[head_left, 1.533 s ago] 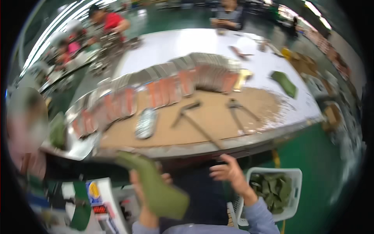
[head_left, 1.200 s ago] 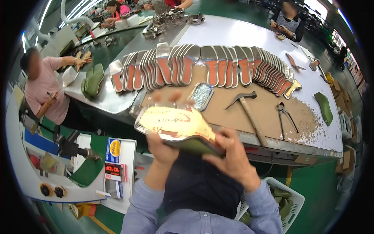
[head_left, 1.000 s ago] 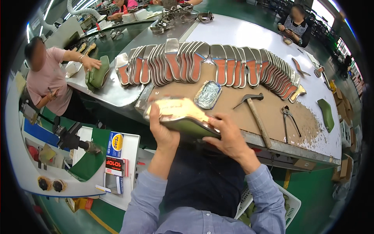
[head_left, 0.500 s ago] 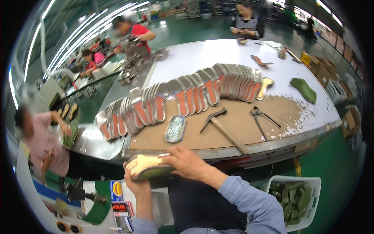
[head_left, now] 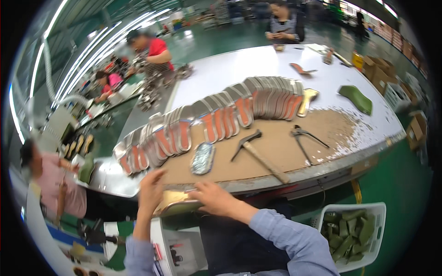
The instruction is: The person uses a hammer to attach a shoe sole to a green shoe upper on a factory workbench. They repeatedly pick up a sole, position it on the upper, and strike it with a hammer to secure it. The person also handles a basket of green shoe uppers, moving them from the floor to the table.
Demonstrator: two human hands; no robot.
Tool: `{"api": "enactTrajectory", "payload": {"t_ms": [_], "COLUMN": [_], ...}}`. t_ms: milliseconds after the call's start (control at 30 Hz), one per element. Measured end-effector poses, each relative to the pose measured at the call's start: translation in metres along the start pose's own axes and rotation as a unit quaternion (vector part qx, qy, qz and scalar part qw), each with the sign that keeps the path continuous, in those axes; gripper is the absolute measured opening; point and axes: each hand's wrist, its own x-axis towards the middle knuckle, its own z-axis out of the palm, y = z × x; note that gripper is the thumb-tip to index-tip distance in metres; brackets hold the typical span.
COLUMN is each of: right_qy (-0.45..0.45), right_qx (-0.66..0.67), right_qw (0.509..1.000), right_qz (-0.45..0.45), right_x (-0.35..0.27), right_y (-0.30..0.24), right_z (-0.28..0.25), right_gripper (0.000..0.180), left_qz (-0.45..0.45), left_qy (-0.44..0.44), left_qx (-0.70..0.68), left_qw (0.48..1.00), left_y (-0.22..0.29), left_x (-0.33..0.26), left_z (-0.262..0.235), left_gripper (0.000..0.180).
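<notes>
A green shoe last [head_left: 174, 199] with a ragged cream-coloured layer on its upward face lies between my hands, just off the table's near edge. My right hand [head_left: 215, 198] is closed over its right end. My left hand [head_left: 150, 189] is up beside its left end, with the fingers stretched toward the table edge and nothing seen in them. Beyond my hands, an oval tin [head_left: 202, 158] with a silvery surface sits on the brown board [head_left: 230, 170]. A hammer [head_left: 262, 158] with a wooden handle and pincers [head_left: 305, 140] lie to its right.
A long curved row of metal-edged, orange-faced sole-shaped plates [head_left: 221, 115] crosses the table. Another green last [head_left: 356, 100] lies at the right, near white scraps. A white crate [head_left: 382, 216] of green pieces stands on the floor. A co-worker [head_left: 55, 179] is at the left.
My left hand has come off the last's left end and risen toward the table edge. My right hand stays on the last. The view has shifted slightly.
</notes>
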Motion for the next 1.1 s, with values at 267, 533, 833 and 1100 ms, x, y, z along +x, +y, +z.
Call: {"api": "enactTrajectory", "payload": {"t_ms": [267,533,833,1100], "right_qy": [0.015,0.032,0.048,0.048], "right_qx": [-0.02,0.001,-0.016,-0.013], "right_qw": [0.999,0.999,0.999,0.999], "right_qz": [0.028,0.014,0.015,0.009], "right_x": [0.001,0.007,0.003,0.005], "right_y": [-0.015,-0.02,-0.017,-0.02], "right_z": [-0.008,-0.008,-0.009,-0.007], "right_gripper": [0.059,0.057,0.057,0.058], "left_qz": [0.054,0.052,0.033,0.03], "left_qy": [-0.254,-0.173,-0.226,-0.153], "left_qx": [0.345,0.255,0.254,0.13], "left_qw": [0.902,0.95,0.94,0.979], "left_y": [-0.027,-0.042,-0.026,-0.029], "left_x": [0.112,0.098,0.102,0.1], "left_z": [0.126,0.117,0.116,0.111], "left_gripper": [0.015,0.02,0.023,0.021]}}
